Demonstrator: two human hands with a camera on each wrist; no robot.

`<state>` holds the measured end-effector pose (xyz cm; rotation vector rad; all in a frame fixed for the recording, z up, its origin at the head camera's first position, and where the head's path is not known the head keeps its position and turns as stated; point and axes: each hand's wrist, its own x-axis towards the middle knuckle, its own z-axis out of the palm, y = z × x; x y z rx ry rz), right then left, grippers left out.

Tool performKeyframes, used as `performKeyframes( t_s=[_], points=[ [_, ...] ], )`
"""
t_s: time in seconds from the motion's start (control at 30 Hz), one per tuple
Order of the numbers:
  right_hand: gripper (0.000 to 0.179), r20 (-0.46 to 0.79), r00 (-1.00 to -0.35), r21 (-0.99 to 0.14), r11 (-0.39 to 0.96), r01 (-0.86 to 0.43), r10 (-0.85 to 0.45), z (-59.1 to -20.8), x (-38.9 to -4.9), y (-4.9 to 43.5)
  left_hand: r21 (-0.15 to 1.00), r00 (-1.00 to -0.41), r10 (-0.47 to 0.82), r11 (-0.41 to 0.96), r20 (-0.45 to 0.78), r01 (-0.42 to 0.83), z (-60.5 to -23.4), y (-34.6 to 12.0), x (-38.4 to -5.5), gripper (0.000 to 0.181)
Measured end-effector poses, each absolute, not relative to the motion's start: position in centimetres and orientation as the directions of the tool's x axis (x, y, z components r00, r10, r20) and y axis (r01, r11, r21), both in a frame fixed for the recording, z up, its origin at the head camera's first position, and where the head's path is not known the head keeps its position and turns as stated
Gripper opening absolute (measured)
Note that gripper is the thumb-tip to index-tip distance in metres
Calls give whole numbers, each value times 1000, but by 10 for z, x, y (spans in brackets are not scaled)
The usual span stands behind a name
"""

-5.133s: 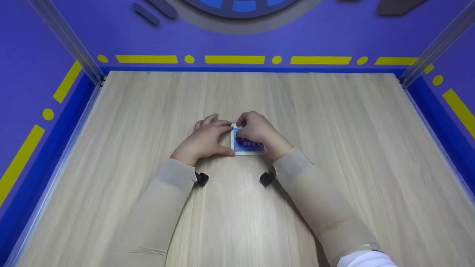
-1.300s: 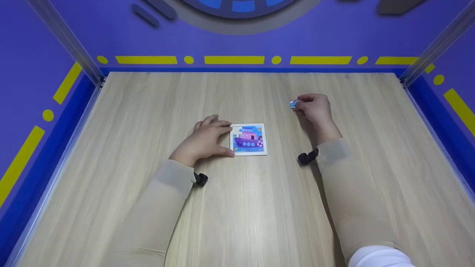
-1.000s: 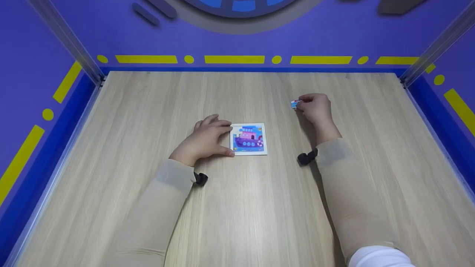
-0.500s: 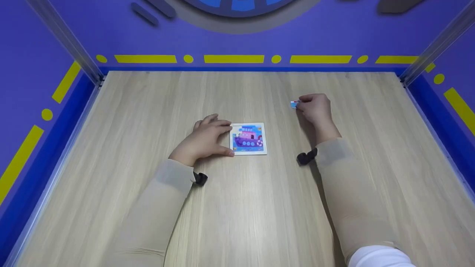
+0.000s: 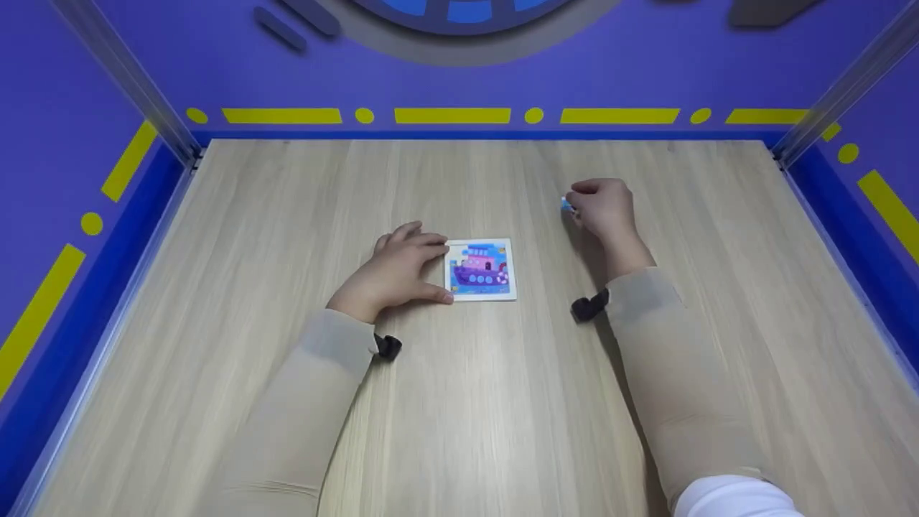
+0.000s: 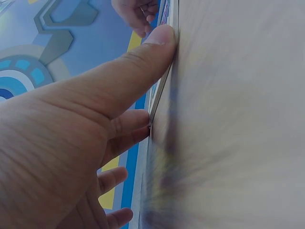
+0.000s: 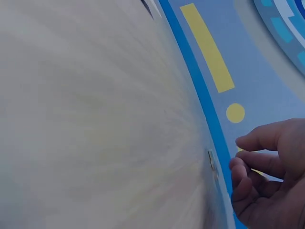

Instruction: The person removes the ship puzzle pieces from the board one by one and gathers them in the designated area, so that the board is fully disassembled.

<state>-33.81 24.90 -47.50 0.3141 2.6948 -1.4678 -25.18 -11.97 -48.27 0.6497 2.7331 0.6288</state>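
In the head view, a small white-framed jigsaw puzzle (image 5: 481, 270) with a purple and pink boat lies flat mid-table. A pale patch shows at its upper left corner. My left hand (image 5: 395, 273) rests at its left side, thumb at the near corner, forefinger at the far one, other fingers spread. In the left wrist view, the thumb (image 6: 143, 59) touches the frame edge. Farther right and back, my right hand (image 5: 604, 208) hovers over a small blue puzzle piece (image 5: 566, 204), partly hidden. The right wrist view shows the piece (image 7: 211, 160) on the table, apart from the loosely bent fingers (image 7: 259, 138).
The pale wood table (image 5: 459, 402) is enclosed by blue-purple walls (image 5: 459, 90) with yellow dashes and metal corner posts. A black wrist camera (image 5: 388, 347) is on the left sleeve, another camera (image 5: 590, 307) on the right.
My right hand moved from the puzzle to the back right. It held the small piece there, turned it slightly, and has now let go. The left hand stayed still.
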Motion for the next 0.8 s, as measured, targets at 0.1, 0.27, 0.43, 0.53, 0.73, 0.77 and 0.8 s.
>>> performKeyframes(
  t_s=[0.1,0.27,0.43,0.53,0.73,0.77,0.8],
  points=[
    [45,-122,-983,-834,522,178,139,-473,-337,243,465,-866,479,805,-145,368,-482,-119,-252,93],
    [42,-93,-990,-857,497,135,108,-468,-331,228,458,-867,478,807,-138,372,-483,-119,-252,94],
    [39,-104,-992,-855,503,128,76,-461,-322,210,449,-868,481,807,-125,383,-484,-119,-252,93],
    [38,-136,-990,-864,484,139,41,-457,-316,200,447,-867,483,806,-120,387,-484,-119,-252,93],
    [36,-199,-978,-874,462,152,-54,-453,-306,180,442,-866,485,808,-124,389,-484,-120,-251,93],
    [37,-202,-976,-871,470,142,-79,-453,-304,177,440,-866,485,809,-124,390,-484,-120,-251,94],
    [37,-209,-973,-870,473,138,-102,-453,-301,174,437,-866,486,810,-122,392,-484,-120,-251,94]
  ],
)
